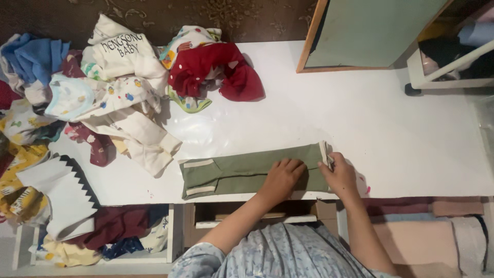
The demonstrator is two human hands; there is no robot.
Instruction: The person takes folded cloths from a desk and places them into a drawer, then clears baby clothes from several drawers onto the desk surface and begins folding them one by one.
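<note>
Left hand (282,176) presses flat, fingers spread, on the green trousers (242,172), pinning the fold. Right hand (338,172) pinches the waistband edge, keeping it taut on the white table (401,134)

Packages: a brown cardboard box (257,212) stands open below the table's near edge, just under the person's arms; its flaps are folded outward.
Printed lettering: a cream garment (123,54) on the pile at the far left carries dark block letters across its front (a print on the cloth, no tag).
Signs, screens: none in view.
</note>
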